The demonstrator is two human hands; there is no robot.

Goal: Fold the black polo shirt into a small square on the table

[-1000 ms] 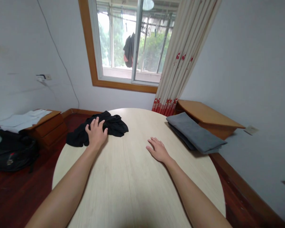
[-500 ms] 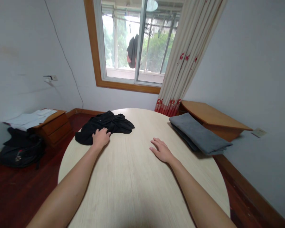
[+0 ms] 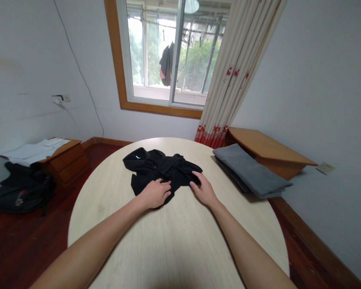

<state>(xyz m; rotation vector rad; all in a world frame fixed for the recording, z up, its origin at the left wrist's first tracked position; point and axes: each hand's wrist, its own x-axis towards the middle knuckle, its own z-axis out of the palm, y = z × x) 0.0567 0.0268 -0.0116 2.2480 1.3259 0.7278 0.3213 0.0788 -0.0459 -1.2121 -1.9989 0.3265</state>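
A crumpled black shirt, its collar and a small white label at the far left, lies in loose folds on the round pale table. My left hand is on its near edge, fingers bent over the cloth and gripping it. At the shirt's right end is my right hand, with thumb and fingers apart and the fingertips touching the fabric. Parts of the cloth under both hands are hidden.
A folded grey cloth lies at the table's right edge, beside a wooden cabinet. On the left stand a drawer unit with papers and a black bag. A curtain hangs by the window.
The black shirt has moved from the table's left side to the middle, along with my left hand. Its right end now meets my right hand, which has barely moved.
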